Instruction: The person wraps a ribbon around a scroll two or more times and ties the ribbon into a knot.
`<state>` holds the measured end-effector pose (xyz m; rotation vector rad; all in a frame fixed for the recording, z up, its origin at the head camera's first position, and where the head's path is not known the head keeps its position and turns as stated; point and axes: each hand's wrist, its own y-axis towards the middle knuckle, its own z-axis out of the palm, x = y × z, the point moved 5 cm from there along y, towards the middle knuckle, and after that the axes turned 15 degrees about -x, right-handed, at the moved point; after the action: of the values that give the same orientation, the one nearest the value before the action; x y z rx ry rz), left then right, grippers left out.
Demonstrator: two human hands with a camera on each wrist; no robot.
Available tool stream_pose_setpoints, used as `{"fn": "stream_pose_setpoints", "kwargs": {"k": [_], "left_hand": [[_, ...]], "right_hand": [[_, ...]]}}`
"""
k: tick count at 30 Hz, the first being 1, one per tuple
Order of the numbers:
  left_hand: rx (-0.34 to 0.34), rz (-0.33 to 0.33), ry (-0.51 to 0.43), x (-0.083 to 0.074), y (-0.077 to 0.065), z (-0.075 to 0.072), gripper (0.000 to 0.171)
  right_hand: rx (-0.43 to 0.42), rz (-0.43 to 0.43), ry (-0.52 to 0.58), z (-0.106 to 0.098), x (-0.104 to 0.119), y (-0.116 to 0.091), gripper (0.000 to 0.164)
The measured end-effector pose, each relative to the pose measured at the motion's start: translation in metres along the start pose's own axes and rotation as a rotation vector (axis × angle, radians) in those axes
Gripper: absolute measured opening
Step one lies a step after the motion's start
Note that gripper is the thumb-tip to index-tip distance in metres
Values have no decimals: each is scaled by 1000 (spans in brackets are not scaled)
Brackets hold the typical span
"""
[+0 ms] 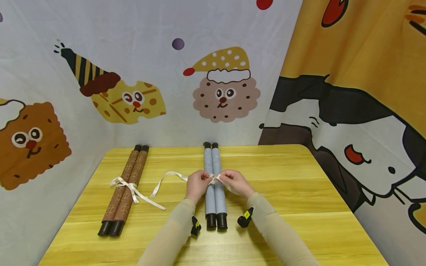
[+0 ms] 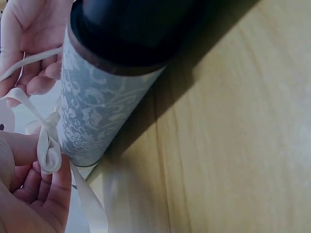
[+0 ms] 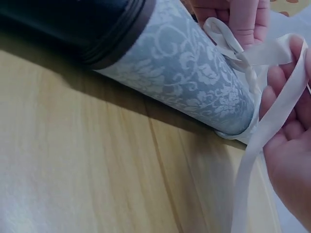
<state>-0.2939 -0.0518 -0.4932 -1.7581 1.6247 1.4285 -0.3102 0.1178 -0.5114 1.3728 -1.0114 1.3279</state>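
Note:
A pair of pale blue, floral-patterned scrolls [image 1: 220, 203] with dark end knobs lies side by side on the table, pointing away from me. White ribbon [image 1: 170, 173] goes round their middle, one tail trailing left. My left hand [image 1: 197, 186] pinches a small ribbon loop [image 2: 48, 153] between thumb and fingers, close above the scrolls. From the other side my right hand [image 1: 237, 183] holds another stretch of ribbon [image 3: 274, 119], which passes over its fingers and hangs down. Both hands are close together at the knot, whose exact form is partly hidden by the fingers.
To the left lies a pair of brown patterned scrolls [image 1: 139, 168], bound by a white ribbon bow [image 1: 124, 182]. The wooden table [image 1: 283, 173] meets a white cartoon-printed cloth [image 1: 143, 44] at its back edge. A yellow-orange printed cloth [image 1: 369, 55] hangs at the right.

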Motion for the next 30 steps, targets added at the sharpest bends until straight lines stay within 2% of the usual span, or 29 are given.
{"fn": "stream_pose_setpoints", "kwargs": {"k": [5,7,10,16,22,27,30], "left_hand": [[12,-28,-11,1,-1,1,11],[20,-43,-13,2,-1,2,10],[22,-49,-16,3,-1,2,10],[10,-37,-22,3,0,0,9],[25,-64,-34,1,0,-3,9],[26,-78,-43,1,-1,-4,8],[25,-80,-49,2,0,-3,9]], "right_hand": [[-59,-92,-229,6,3,1,14],[-69,-128,-264,9,4,2,13],[-104,-139,-284,12,9,0,11],[-246,-138,-379,10,13,0,13],[-339,-266,-574,10,19,1,4],[-343,-416,-815,15,23,1,7],[-329,-502,-920,20,27,0,9]]}}
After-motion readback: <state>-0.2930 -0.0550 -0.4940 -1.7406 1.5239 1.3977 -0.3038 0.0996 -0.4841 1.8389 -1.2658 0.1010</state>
